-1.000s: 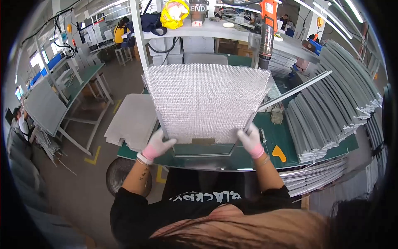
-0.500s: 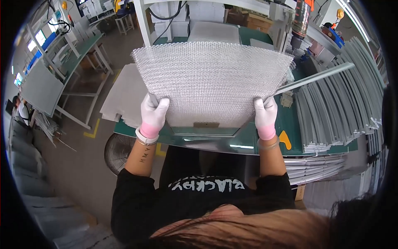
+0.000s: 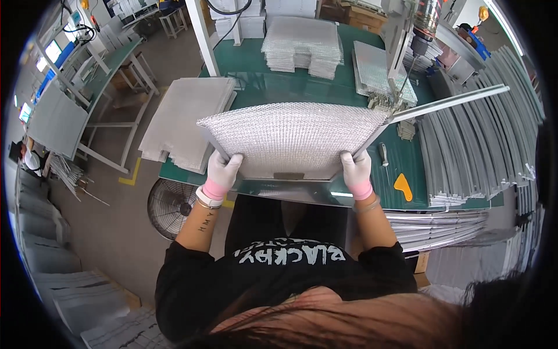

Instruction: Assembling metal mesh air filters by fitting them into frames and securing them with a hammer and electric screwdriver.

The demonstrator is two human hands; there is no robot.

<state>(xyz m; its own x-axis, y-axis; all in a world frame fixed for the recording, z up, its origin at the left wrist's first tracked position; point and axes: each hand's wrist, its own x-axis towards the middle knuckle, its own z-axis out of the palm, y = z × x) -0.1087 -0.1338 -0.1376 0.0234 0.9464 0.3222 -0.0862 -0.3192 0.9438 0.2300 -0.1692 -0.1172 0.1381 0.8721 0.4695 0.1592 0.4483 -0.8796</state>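
Observation:
A silvery metal mesh panel (image 3: 290, 136) is held tilted in front of me, its far edge bowed upward. Thin metal frame strips run along its sides and near edge. My left hand (image 3: 223, 171), in a white glove with a pink cuff, is closed on the panel's left side, thumb on top. On the opposite side my right hand (image 3: 356, 171), gloved alike, grips the panel the same way. From the panel's far right corner a loose-ended frame strip (image 3: 450, 103) sticks out to the right. A small dark rectangle (image 3: 289, 175) shows at the near edge.
Stacked mesh sheets lie at left (image 3: 183, 110), back (image 3: 302, 43) and right (image 3: 372, 67) on the green table (image 3: 261, 87). A power driver (image 3: 424, 29) hangs at upper right. Near my right hand are a screwdriver (image 3: 383, 154) and yellow scraper (image 3: 402, 186). Many grey strips (image 3: 465, 151) stand beyond.
Both hands have lowered the panel toward me and the table, uncovering the stacks behind it. The screwdriver has come into sight. Both hands keep their grip.

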